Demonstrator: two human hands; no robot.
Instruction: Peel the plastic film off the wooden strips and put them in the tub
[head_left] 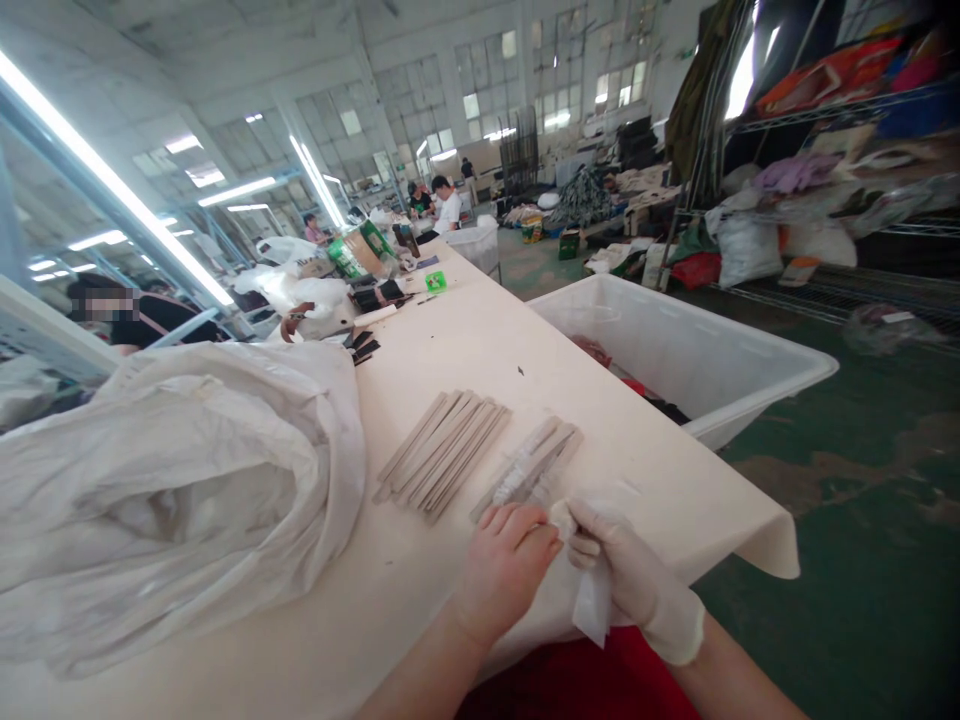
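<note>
My bare left hand (pixel 504 560) is curled into a loose fist at the table's near edge, its fingers pinching the top of a small white cloth or wrapper (pixel 592 600). My right hand (pixel 637 580), in a white glove, grips the same white piece from the other side. Just beyond my hands lies a small bundle of beige strips in clear wrap (pixel 532 470). A larger fan of beige strips (pixel 442 455) lies to its left on the cream table (pixel 480 340).
A big crumpled white bag (pixel 180 490) fills the table's left side. A white plastic tub (pixel 690 350) stands beside the table's right edge. Clutter and other seated people are at the far end. Wire shelves with bags stand at the right over a green floor.
</note>
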